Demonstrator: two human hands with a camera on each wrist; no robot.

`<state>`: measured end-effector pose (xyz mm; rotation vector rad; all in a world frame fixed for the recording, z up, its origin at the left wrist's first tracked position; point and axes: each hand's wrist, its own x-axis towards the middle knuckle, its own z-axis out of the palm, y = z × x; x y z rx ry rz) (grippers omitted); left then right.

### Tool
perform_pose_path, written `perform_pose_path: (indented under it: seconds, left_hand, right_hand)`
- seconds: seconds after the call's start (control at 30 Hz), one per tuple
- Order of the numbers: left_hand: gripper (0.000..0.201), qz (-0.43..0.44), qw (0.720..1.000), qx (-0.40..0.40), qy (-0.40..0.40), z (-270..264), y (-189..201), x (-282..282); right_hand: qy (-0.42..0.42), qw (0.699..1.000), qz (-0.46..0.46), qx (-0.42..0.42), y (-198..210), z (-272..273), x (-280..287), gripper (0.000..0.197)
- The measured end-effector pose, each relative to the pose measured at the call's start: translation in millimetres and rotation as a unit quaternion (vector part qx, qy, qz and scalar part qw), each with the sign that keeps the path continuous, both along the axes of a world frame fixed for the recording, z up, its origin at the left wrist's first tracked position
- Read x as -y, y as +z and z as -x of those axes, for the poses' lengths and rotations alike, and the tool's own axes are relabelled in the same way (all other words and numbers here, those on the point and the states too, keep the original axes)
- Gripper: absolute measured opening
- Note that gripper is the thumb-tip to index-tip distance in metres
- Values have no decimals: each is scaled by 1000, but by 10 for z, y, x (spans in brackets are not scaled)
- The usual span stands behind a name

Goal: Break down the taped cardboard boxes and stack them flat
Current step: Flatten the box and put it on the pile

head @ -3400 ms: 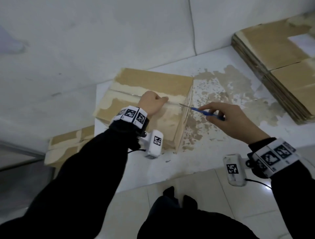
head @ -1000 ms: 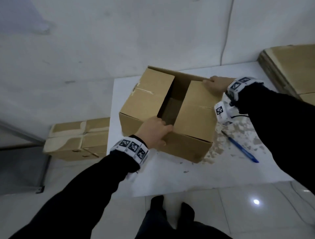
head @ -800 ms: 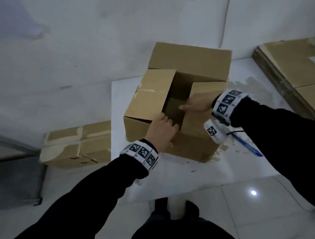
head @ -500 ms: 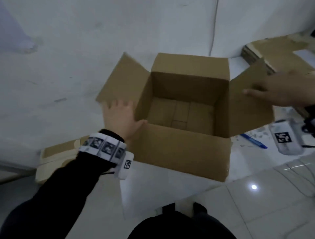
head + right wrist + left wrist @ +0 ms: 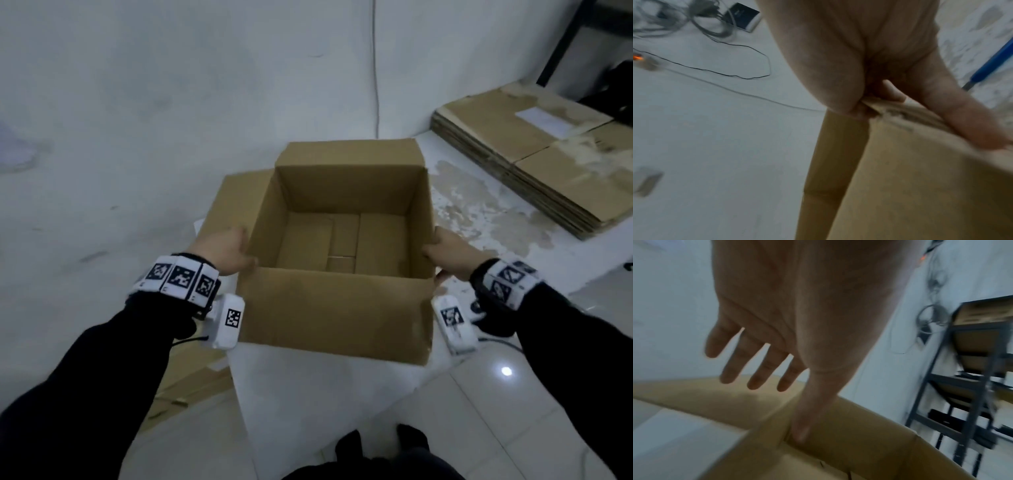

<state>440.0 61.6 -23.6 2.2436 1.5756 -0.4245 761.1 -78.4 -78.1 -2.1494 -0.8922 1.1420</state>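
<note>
An open brown cardboard box (image 5: 335, 308) stands on the white table (image 5: 308, 394), its inside empty. Its left flap (image 5: 233, 202) is folded outward and the far flap (image 5: 349, 152) stands up. My left hand (image 5: 226, 251) is at the left rim by the near corner. In the left wrist view its fingers (image 5: 756, 366) are straight and spread over the flap, and the thumb (image 5: 807, 410) presses inside the box (image 5: 838, 451). My right hand (image 5: 445, 253) grips the right rim. In the right wrist view, thumb and curled fingers of this hand (image 5: 859, 48) pinch the cardboard edge (image 5: 920, 186).
A stack of flattened cardboard (image 5: 534, 164) lies at the back right of the table. Another taped box (image 5: 191, 380) sits on the floor at the left. A blue tool (image 5: 992, 65) lies beside the box on the right. Cables (image 5: 715, 48) run over the floor. A dark metal shelf (image 5: 972, 369) stands behind.
The tape was cut, the tool laid down and the top flaps spread open. Both hands have since come off the side flaps onto the left and right rims near the front.
</note>
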Motion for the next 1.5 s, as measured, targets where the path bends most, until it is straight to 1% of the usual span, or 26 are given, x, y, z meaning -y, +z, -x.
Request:
perform_pose_path:
  seconds: [0.07, 0.13, 0.2, 0.23, 0.27, 0.4, 0.5, 0.53, 0.57, 0.6, 0.67, 0.73, 0.77, 0.87, 0.97, 1.03, 1.13, 1.17, 1.23, 1.27, 1.3, 1.37, 1.4, 1.43, 1.47, 1.5]
  left_hand:
    - [66, -59, 995, 64, -52, -233, 240, -5]
    - [69, -95, 972, 187, -102, -547, 454, 57]
    - [74, -155, 931, 294, -153, -922, 597, 154]
    - [77, -178, 913, 327, -168, -1106, 631, 208]
    - [80, -188, 905, 340, -171, -1274, 638, 252]
    - [84, -145, 938, 293, -117, -1703, 504, 356]
    - [105, -128, 965, 208, -92, -1818, 409, 368]
    - [111, -128, 972, 177, -92, -1827, 419, 362]
    - [113, -124, 977, 142, -101, -1828, 451, 347]
    - [113, -114, 981, 102, -116, -1816, 507, 337]
    - [108, -79, 987, 28, -138, -1759, 629, 334]
    - [103, -40, 990, -4, -132, -1672, 686, 345]
    - [103, -26, 992, -9, -125, -1621, 683, 358]
    - [104, -4, 994, -22, -105, -1462, 635, 403]
    - [105, 18, 996, -41, -79, -1290, 591, 478]
    - [105, 18, 998, -34, -58, -1189, 578, 555]
    - [106, -2, 999, -13, -31, -1143, 592, 685]
    - [106, -9, 1000, -16, -21, -1170, 610, 737]
    - [103, -46, 998, -43, -8, -1264, 679, 863]
    - [98, -71, 995, -65, 3, -1307, 734, 947]
    - [89, -102, 991, -89, 16, -1339, 802, 1047]
    - [56, -204, 968, -137, 49, -1385, 982, 1271]
    - [39, -272, 948, -148, 70, -1421, 1067, 1396]
    - [30, -341, 924, -144, 93, -1480, 1105, 1503]
    - [29, -395, 904, -118, 113, -1594, 1111, 1584]
    - [31, -421, 896, -77, 120, -1757, 1083, 1627]
  right_hand:
    - [-24, 997, -67, 34, 10, 146, 69, 49]
    - [-39, 981, -162, 94, -97, 381, 121, 67]
    - [-84, 965, -234, 81, -311, 649, 152, 77]
    - [-122, 956, -260, 57, -445, 778, 162, 79]
    - [-146, 947, -281, 44, -582, 911, 190, 79]
    - [-147, 935, -315, 74, -974, 1214, 315, 76]
    - [-35, 936, -274, 219, -1144, 1281, 394, 70]
    - [-9, 933, -269, 239, -1162, 1282, 437, 70]
    - [1, 933, -277, 231, -1157, 1255, 498, 71]
    - [-6, 934, -297, 198, -1140, 1190, 572, 70]
    - [-56, 936, -331, 103, -976, 980, 740, 57]
    - [-97, 946, -307, 27, -795, 687, 839, 26]
    - [-109, 953, -284, -8, -725, 509, 835, 17]
    - [-126, 959, -224, -116, -576, 16, 626, 39]
    - [-19, 973, -158, -168, -456, -259, 256, 60]
    - [12, 955, -188, -229, -291, -314, 1, 66]
    - [-34, 872, -340, -350, 101, -385, -326, 56]
    - [-7, 856, -378, -351, 227, -405, -426, 46]
    - [128, 862, -409, -269, 433, -402, -608, 22]
    - [209, 866, -398, -221, 500, -390, -683, 12]
    - [284, 869, -366, -175, 553, -366, -746, 15]
    - [398, 870, -267, -115, 604, -311, -848, 60]
    - [428, 873, -210, -109, 584, -268, -900, 81]
    - [449, 872, -168, -99, 557, -236, -942, 98]
    - [462, 870, -145, -88, 504, -193, -988, 110]
    - [464, 872, -140, -67, 463, -163, -1009, 117]
